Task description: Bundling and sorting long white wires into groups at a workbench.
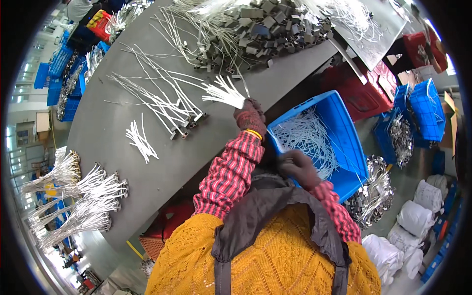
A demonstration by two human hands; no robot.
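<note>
My left hand (250, 117), in a dark red knitted glove, is closed around a bunch of short white tubes (223, 92) that fan out over the grey table (196, 152). My right hand (297, 167), also gloved, is at the near left rim of a blue crate (351, 130); its fingers are blurred. Inside the crate lies a tangle of thin white strands (309, 137). To the left of my left hand, several white-sleeved wires (169, 110) with small metal ends are spread out. A small pile of loose white tubes (141, 142) lies nearer the table's left side.
A large heap of grey metal blocks with wires (265, 29) covers the table's far side. Bundled white wires (93, 196) sit at its left end. Right of the crate are a red crate (366, 91), more blue crates (427, 108) and white sacks (415, 216) on the floor.
</note>
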